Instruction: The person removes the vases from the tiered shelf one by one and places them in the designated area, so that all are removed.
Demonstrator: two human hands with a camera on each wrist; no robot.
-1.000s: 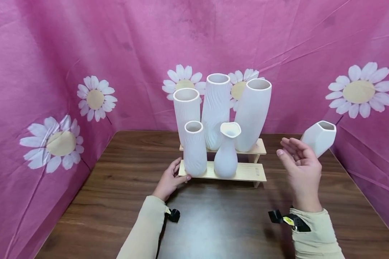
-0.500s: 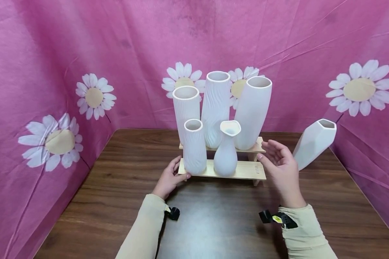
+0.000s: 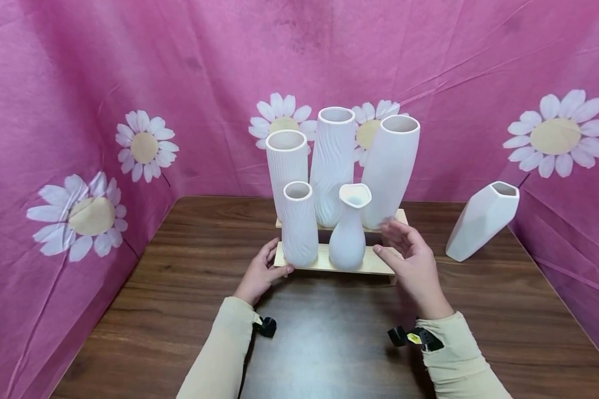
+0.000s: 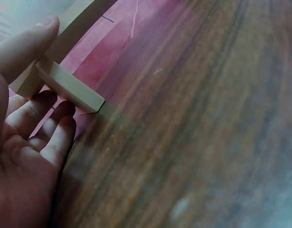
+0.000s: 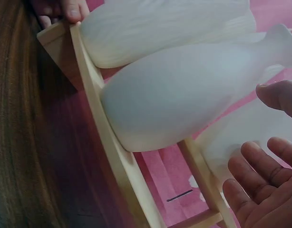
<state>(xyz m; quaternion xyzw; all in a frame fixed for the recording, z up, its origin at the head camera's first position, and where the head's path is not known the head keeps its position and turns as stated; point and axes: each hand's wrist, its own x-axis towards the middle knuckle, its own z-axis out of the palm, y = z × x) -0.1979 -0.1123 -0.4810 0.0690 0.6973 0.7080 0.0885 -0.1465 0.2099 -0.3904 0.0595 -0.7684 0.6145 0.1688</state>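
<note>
A two-tier pale wooden stand (image 3: pixel 324 265) holds white vases. My left hand (image 3: pixel 259 277) grips its left end, thumb on the front edge and fingers round the side by the leg (image 4: pixel 72 88). On the lower tier are a small cylindrical vase (image 3: pixel 300 227) and a ruffled-mouth vase (image 3: pixel 348 244). The upper tier bears a ribbed vase (image 3: pixel 286 166), a wavy-grooved vase (image 3: pixel 331 166) and a smooth tall vase (image 3: pixel 391 166). My right hand (image 3: pixel 414 266) holds nothing; its fingers are spread over the stand's right end, beside the ruffled-mouth vase.
A faceted white vase (image 3: pixel 481 221) stands alone on the dark wooden table (image 3: pixel 189 310), right of the stand. A pink cloth (image 3: pixel 219 100) with daisies hangs behind and along both sides.
My right hand has moved left, away from the faceted vase, to the stand's right end. The left hand keeps its grip on the stand.
</note>
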